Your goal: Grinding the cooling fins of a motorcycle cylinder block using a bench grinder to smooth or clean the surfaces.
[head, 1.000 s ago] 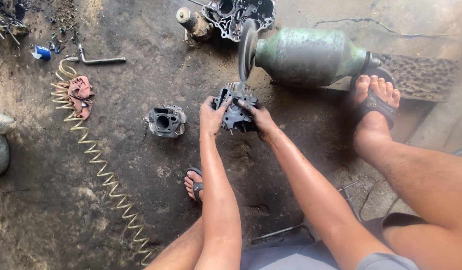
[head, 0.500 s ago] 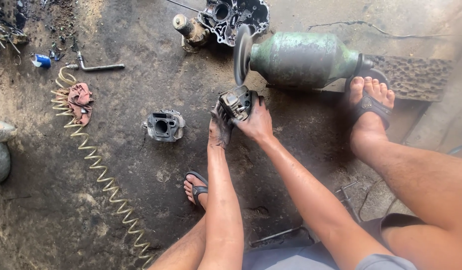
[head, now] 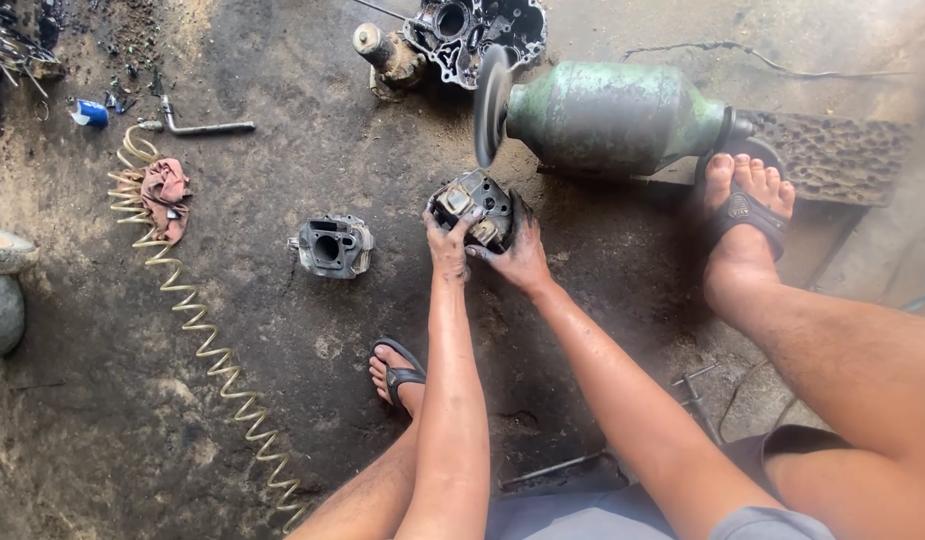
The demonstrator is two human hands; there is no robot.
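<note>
Both my hands grip a dirty grey engine cylinder head (head: 473,205) just below the spinning wire wheel (head: 491,105) of a green bench grinder motor (head: 613,118). My left hand (head: 447,245) holds its left side, fingers curled over the top. My right hand (head: 518,255) cups its right and lower side. The part sits a little under the wheel; I cannot tell if they touch. My right foot in a sandal (head: 740,215) rests at the motor's rear end. My left foot (head: 398,372) is on the ground.
A second grey cylinder block (head: 332,245) lies on the dirt floor to the left. A coiled yellow air hose (head: 198,325), a red rag (head: 165,190), a bent wrench (head: 198,127) and an engine crankcase (head: 473,30) lie around. A rough mat (head: 833,150) sits at right.
My hands have lifted the cylinder head up toward the wheel and turned it, so its top face now shows. The view has shifted slightly; the feet stay put.
</note>
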